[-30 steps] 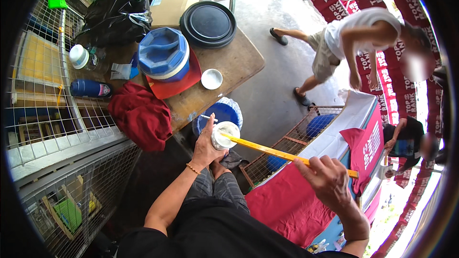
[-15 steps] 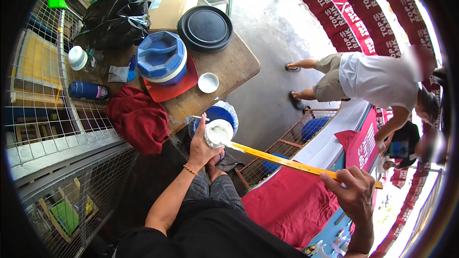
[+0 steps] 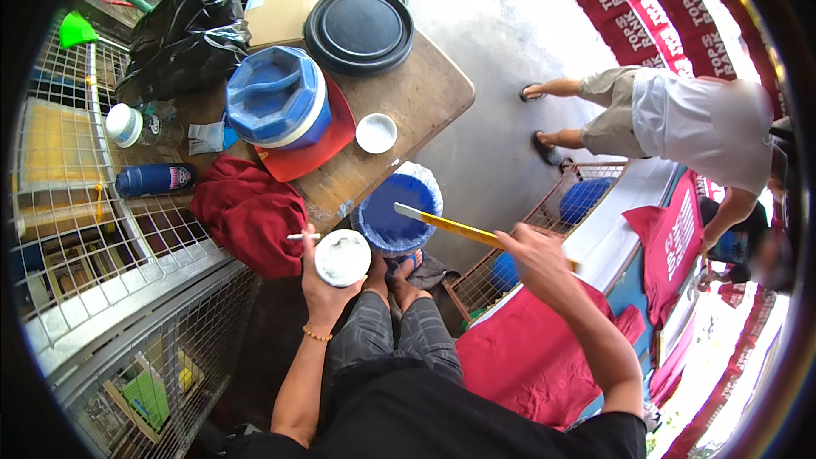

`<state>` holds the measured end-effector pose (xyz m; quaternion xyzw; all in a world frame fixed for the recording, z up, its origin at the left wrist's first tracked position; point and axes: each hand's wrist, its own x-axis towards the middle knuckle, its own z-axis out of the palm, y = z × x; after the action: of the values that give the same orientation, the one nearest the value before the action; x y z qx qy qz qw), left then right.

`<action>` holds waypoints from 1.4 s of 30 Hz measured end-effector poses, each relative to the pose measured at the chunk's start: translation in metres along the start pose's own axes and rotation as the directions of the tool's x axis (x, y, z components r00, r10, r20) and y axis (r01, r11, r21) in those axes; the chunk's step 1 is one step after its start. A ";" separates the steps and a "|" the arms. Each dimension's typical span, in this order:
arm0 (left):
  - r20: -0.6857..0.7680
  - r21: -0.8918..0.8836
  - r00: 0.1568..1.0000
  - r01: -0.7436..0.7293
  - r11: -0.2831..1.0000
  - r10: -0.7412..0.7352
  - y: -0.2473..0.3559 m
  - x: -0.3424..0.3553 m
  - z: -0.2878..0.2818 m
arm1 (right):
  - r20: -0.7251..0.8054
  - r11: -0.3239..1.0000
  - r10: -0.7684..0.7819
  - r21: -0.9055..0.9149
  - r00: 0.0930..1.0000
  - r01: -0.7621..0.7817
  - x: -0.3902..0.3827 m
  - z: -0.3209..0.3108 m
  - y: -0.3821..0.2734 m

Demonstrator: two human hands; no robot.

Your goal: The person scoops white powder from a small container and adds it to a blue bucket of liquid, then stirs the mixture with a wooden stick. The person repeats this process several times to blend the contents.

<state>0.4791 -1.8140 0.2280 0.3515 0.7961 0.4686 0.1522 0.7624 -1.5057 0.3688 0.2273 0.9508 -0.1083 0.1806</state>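
Head view, the only one, clock taken from the tub. Item: white tub (image 3: 343,258) of white paste, tilted toward me, gripped in my left hand (image 3: 320,299); a thin white stick (image 3: 303,236) also held by its fingers. Item: flat yellow stick (image 3: 463,230), my right hand (image 3: 537,262) closed around its far end at 3 o'clock; whitened tip above a blue bucket (image 3: 371,219) at 1 to 2. Item: small white lid (image 3: 376,133), 12 to 1, on the table (image 3: 435,100). Item: maroon cloth (image 3: 246,217), 10.
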 end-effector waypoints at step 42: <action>0.160 0.093 0.986 0.032 0.995 -0.047 -0.019 -0.016 -0.065 | 0.292 0.669 0.492 0.476 0.820 -0.571 0.260 0.460 -0.074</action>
<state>0.4452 -1.8722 0.2438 0.3790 0.8083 0.3989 0.2094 0.6468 -1.6008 -0.1429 0.5281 0.7567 -0.3309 0.1977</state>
